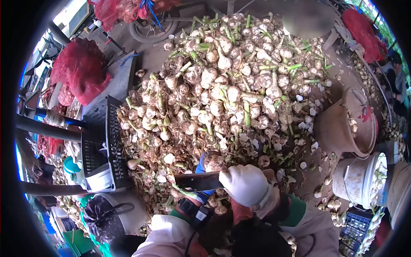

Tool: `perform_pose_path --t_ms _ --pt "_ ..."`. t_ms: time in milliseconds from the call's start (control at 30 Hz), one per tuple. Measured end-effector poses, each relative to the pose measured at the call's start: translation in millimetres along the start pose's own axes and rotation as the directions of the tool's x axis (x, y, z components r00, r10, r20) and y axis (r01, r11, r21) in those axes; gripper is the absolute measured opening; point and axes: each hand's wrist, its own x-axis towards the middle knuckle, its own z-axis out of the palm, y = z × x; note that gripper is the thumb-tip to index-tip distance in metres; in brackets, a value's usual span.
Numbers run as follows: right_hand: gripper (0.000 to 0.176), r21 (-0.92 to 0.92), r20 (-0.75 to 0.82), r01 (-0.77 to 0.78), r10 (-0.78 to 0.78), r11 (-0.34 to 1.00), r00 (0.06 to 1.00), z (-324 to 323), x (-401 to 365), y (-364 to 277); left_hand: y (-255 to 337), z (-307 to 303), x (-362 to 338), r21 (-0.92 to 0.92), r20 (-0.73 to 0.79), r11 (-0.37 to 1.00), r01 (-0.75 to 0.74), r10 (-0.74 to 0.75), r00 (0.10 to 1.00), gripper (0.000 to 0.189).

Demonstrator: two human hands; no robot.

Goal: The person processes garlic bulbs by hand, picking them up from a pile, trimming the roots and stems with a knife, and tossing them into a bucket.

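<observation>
My right hand, in a white glove, is closed round the handle of a knife. Its broad dark blade points left and crosses in front of my left hand. That hand wears a blue glove and is largely covered by the blade. A garlic bulb shows just above the blade, in the left hand's grip, and a green stalk sticks out below on the left. Beyond both hands spreads a big heap of garlic, bulbs with cut stalks and dry roots.
To the left stands a black plastic crate, with a red mesh sack behind it. On the right are a tan tub and a white bucket. A blue crate stands at the lower right. Peelings litter the ground.
</observation>
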Motion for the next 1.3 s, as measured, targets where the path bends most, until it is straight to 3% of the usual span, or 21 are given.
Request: perform_pose_path --t_ms 33,100,167,233,300,433,500,533,600,633,700,800,833,867,900,1000,1033,1100,1133,1267,1300 --pt "0.024 -0.143 -0.008 0.085 -0.087 0.986 0.996 3.5 -0.7 -1.7 -3.4 6.9 -12.3 0.495 -0.006 0.862 -0.109 0.128 0.992 0.028" --pt "0.026 -0.132 0.04 0.111 -0.106 0.985 0.994 3.9 -0.7 -0.2 -1.0 7.4 -16.0 0.607 -0.066 0.794 -0.039 0.1 0.993 0.029" --pt "0.027 -0.155 0.043 0.194 -0.189 0.969 0.981 0.1 -2.7 11.9 15.3 19.6 -22.1 -0.173 0.2 0.928 0.331 -0.296 0.934 0.033" --pt "0.021 -0.018 0.038 -0.186 0.186 0.982 0.982 42.0 -17.2 58.9 0.8 18.8 -26.9 0.426 0.007 0.888 -0.172 0.187 0.982 0.042" --pt "0.018 0.237 0.078 -0.701 0.706 0.673 0.704 50.9 -36.2 93.8 5.1 28.2 -30.8 0.841 -0.021 0.535 -0.085 0.188 0.982 0.058" --pt "0.022 0.621 0.371 -0.665 0.592 0.414 0.715 75.0 -49.5 39.0 -0.4 44.6 -13.3 0.856 0.102 0.497 -0.142 0.107 0.989 0.068" --pt "0.02 0.674 0.715 -0.378 0.431 -0.635 0.551 119.8 -65.8 14.0 -24.1 31.8 -15.6 0.742 -0.024 0.663 -0.096 0.169 0.985 0.079" --pt "0.019 0.616 0.762 -0.398 0.387 -0.679 0.519 120.5 -64.5 14.9 -27.4 49.8 -21.6 0.706 -0.068 0.7 -0.11 0.222 0.973 0.078" --pt "0.018 0.721 0.692 -0.51 0.515 -0.468 0.506 97.6 -55.8 34.4 -19.5 85.6 -38.9 0.685 -0.117 0.724 -0.076 0.213 0.97 0.072" --pt "0.018 0.767 0.583 -0.603 0.629 -0.218 0.514 75.6 -43.2 44.6 -14.1 54.9 -38.8 0.877 0.039 0.455 -0.155 0.254 0.966 0.063" --pt "0.012 0.95 0.192 -0.313 0.75 0.022 0.633 48.8 -16.1 41.4 -4.1 62.7 -45.0 0.783 -0.118 0.618 -0.077 0.269 0.956 0.051" --pt "0.014 0.569 -0.132 -0.402 0.562 0.718 0.817 8.9 -19.1 24.5 -6.6 70.6 -43.4 0.41 0.028 0.866 -0.287 0.303 0.953 0.036" --pt "0.015 0.546 -0.008 -0.505 0.606 0.669 0.795 24.5 -32.9 21.9 -7.4 84.3 -39.2 0.306 0.062 0.887 -0.345 0.343 0.937 0.038" --pt "0.013 0.478 0.259 -0.632 0.59 0.61 0.765 49.4 -58.3 25.8 0.0 60.6 -44.7 0.946 0.179 0.204 -0.252 0.321 0.93 0.038" --pt "0.013 0.375 0.509 -0.736 0.539 0.563 0.671 64.6 -81.0 34.2 0.5 61.9 -43.1 0.946 0.179 0.203 -0.253 0.324 0.929 0.038" --pt "0.022 0.54 0.255 -0.734 0.75 0.413 0.61 59.9 -122.1 46.8 -0.5 68.8 -33.2 0.969 0.234 -0.002 -0.247 0.334 0.913 0.036" --pt "0.024 0.572 0.328 -0.789 0.819 0.225 0.471 40.9 -118.2 59.8 -10.6 114.1 -35.0 0.761 -0.371 0.621 0.19 0.175 0.912 0.022" --pt "0.026 0.599 0.258 -0.792 0.908 0.12 0.332 8.8 -110.5 79.2 -76.0 74.4 -49.1 0.958 0.255 0.089 -0.272 0.163 0.953 0.042" --pt "0.025 0.747 0.269 -0.665 0.926 -0.026 0.266 1.6 -107.9 86.5 -90.7 84.5 -58.7 0.97 0.242 0.021 -0.244 -0.246 0.939 0.047" --pt "0.021 0.564 0.112 -0.755 0.875 0.334 0.471 -14.3 -102.1 104.1 -52.2 43.6 -36.0 0.673 0.325 -0.689 -0.267 -0.049 0.944 0.036" --pt "0.019 0.48 0.161 -0.8 0.86 0.36 0.483 -20.2 -92.0 96.3 -37.1 37.8 -26.4 0.617 -0.03 -0.785 -0.053 -0.091 0.995 0.039"
